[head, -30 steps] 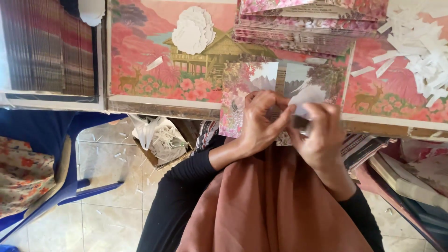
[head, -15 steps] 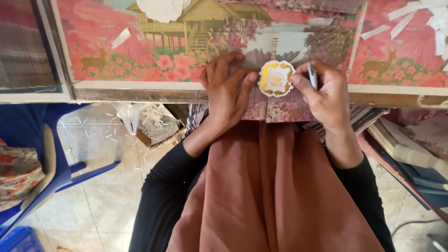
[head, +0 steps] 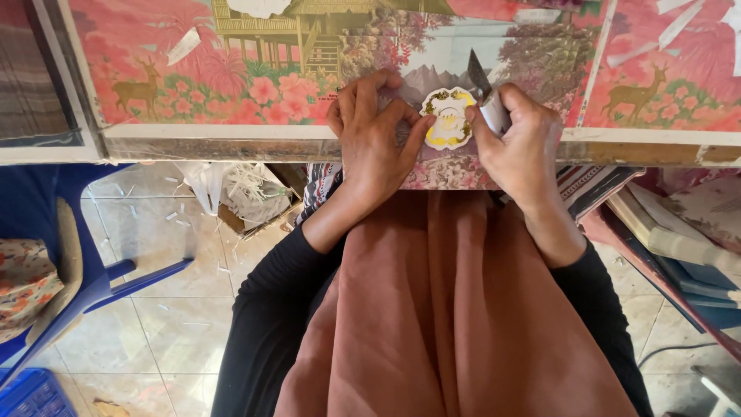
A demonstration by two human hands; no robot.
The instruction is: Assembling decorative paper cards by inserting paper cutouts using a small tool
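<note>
a seated person presses a white-and-gold scalloped sticker [head: 448,117] onto a floral-printed card [head: 444,166] at the edge of a work table.

the table [head: 231,143], covered in a pink cloth printed with deer, flowers and a stilt house, fills the top of the view; below it a rust-brown skirt [head: 455,324] spreads across the lap, and a blue plastic chair [head: 54,255] stands on the tiled floor to the left beside a box of paper scraps [head: 247,193]. the left hand [head: 374,143] lies over the card, fingers curled, thumb tip touching the sticker's left rim. the right hand [head: 521,147] pinches a strip of white backing paper [head: 494,116] just beside the sticker's right rim, with a dark pointed blade [head: 478,76] rising above its fingers.
</note>
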